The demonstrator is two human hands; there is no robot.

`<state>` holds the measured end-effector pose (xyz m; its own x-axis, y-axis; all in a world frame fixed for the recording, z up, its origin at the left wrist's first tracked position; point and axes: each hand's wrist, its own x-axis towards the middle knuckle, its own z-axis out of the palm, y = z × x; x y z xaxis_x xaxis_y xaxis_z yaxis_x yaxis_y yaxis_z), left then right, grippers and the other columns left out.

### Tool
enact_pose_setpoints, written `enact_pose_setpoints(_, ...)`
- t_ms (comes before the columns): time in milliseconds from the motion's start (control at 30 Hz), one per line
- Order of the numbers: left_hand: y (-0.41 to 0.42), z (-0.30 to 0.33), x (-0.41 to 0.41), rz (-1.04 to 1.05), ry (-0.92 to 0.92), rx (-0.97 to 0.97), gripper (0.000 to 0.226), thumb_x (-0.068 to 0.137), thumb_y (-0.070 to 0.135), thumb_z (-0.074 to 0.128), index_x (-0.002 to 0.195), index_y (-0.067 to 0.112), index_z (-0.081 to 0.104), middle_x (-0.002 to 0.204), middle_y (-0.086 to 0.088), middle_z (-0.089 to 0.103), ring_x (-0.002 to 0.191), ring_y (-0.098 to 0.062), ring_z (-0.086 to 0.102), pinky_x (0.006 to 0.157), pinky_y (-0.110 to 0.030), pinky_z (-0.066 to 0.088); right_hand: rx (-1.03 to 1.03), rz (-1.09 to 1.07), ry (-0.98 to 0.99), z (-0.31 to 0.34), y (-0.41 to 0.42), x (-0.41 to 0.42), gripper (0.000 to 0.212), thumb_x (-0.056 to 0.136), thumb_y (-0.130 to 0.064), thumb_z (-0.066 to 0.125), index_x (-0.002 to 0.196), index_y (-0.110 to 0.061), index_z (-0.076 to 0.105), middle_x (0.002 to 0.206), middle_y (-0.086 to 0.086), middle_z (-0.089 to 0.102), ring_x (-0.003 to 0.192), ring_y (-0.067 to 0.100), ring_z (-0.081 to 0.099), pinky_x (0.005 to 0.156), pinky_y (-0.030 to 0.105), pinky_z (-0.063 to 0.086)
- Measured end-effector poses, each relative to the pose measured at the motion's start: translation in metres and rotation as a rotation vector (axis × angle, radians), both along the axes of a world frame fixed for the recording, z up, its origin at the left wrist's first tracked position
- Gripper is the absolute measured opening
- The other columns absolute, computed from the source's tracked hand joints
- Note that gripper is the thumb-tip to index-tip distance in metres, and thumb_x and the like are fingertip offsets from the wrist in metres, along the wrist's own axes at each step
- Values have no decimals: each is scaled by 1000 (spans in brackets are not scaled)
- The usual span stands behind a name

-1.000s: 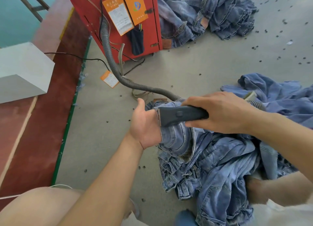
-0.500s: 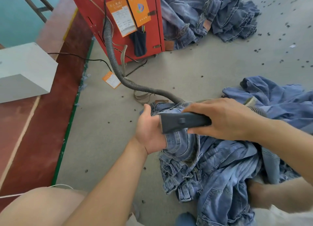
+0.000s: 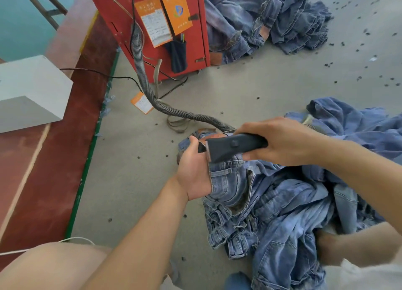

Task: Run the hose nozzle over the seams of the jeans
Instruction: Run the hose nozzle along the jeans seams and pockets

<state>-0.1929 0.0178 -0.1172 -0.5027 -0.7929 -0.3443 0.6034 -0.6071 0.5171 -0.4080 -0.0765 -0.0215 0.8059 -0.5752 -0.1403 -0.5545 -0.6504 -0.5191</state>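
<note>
Right hand [image 3: 280,140] clamps its fingers on the hose nozzle [image 3: 233,145], its mouth apparently pressed against the jeans [image 3: 230,181] waistband seam; left hand [image 3: 194,172] grips that waistband beside the nozzle, holding it taut.

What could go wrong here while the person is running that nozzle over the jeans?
The left hand grips the jeans right at the mouth of the hose nozzle held by the right hand, so fingers or loose denim might get caught at the mouth. The ribbed hose bends sharply across the floor to the red machine; a pull could kink or tug it.
</note>
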Motion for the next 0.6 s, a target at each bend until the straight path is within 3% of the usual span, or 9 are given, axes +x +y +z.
enact_pose_setpoints(133,-1,2,2,-6,26,-39,106,93,86,12,158,6,37,163,-26,33,151,-44,31,126,-62,13,36,-34,-155,7,-7,0,35,89,-41,78,120,-41,62,87,-23,67,83,-6,60,71,10,42)
enact_pose_setpoints(233,-2,6,7,29,98,-28,117,86,91,6,156,3,39,161,-26,36,150,-45,33,126,-61,16,16,-82,-72,14,-23,-16,35,87,-38,79,119,-39,64,87,-23,66,86,-4,61,70,5,38)
enact_pose_setpoints(367,-5,6,7,88,126,12,121,84,92,5,155,0,40,159,-28,39,149,-45,35,127,-59,14,10,26,103,11,-8,-14,38,87,-44,76,120,-47,59,89,-26,67,84,-6,61,75,11,44)
enact_pose_setpoints(467,-5,0,8,135,96,33,120,86,90,7,148,-5,49,155,-30,43,147,-46,38,125,-57,19,-86,77,110,2,14,6,36,89,-53,71,120,-48,54,104,-22,67,95,9,63,83,40,52)
enact_pose_setpoints(533,-3,-1,10,159,114,47,119,88,88,5,145,-6,52,153,-32,44,145,-48,40,123,-58,26,-93,16,1,1,17,11,38,89,-53,71,123,-48,53,98,-21,67,88,7,62,78,37,51)
enact_pose_setpoints(600,-1,3,9,147,135,22,117,89,87,6,150,-4,45,156,-32,39,146,-49,37,123,-62,22,-53,-69,-157,2,11,7,37,90,-50,74,122,-43,57,89,-21,67,80,-1,62,71,23,49)
